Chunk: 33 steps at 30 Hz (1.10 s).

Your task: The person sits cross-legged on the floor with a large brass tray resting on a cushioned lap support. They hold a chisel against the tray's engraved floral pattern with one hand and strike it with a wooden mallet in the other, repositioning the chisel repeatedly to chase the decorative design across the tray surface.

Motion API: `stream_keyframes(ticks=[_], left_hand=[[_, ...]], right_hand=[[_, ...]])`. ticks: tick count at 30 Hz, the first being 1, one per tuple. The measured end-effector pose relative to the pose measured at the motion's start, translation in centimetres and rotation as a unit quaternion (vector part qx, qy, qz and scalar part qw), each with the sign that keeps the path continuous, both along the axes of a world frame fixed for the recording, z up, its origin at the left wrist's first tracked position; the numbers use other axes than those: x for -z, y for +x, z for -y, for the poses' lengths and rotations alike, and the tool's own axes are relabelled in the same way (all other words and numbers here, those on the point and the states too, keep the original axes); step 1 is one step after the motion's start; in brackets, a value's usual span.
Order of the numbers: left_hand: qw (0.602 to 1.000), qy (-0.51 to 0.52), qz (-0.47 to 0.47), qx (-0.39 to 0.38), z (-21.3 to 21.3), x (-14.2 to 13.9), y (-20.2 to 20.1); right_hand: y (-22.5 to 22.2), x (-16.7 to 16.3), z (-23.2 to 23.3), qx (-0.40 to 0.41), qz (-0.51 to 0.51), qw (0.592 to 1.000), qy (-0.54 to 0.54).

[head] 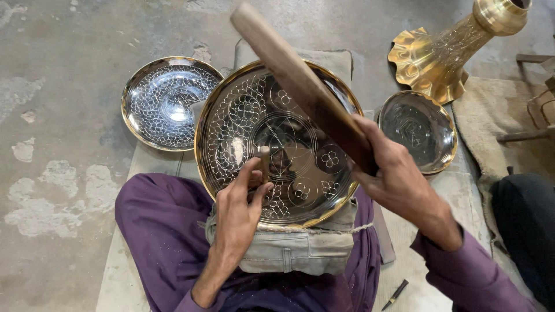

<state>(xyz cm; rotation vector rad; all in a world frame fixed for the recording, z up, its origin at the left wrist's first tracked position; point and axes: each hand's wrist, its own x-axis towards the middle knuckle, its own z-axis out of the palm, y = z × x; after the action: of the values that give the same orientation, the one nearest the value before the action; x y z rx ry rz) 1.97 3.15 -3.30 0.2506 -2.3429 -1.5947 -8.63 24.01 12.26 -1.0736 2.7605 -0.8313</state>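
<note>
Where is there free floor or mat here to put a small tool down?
The concrete floor left of the small engraved plate is bare. The mat has a bare strip by the small chisel. It is crowded around the large plate, where the left hand holds a punch and the right hand a wooden mallet.

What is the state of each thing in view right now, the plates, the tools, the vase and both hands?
Large brass plate: on the lap cushion, partly engraved.
Chisel: upright, tip on the large plate.
Left hand: fingers closed on the chisel.
Wooden mallet: raised, blurred.
Right hand: gripping the mallet.
Left plate: flat, engraved.
Right plate: flat, faintly marked.
Brass vase: lying tilted.
Spare tool: lying loose.
</note>
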Motion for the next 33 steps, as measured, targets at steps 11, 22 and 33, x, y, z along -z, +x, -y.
stream_keyframes(ticks=[11,22,33], left_hand=[[0.998,0.062,-0.033,-0.007,0.0,0.6,0.1],[0.997,0.078,0.022,-0.008,-0.3,0.5,0.0],[0.996,0.089,-0.012,-0.018,-0.3,0.5,0.1]], right_hand=[[-0.9,-1.3,1.1,-0.015,-0.098,0.929,0.357],[-0.3,-2.4,2.1,-0.045,-0.231,0.957,0.167],[-1.2,-2.0,3.0,-0.074,-0.276,0.931,0.226]])
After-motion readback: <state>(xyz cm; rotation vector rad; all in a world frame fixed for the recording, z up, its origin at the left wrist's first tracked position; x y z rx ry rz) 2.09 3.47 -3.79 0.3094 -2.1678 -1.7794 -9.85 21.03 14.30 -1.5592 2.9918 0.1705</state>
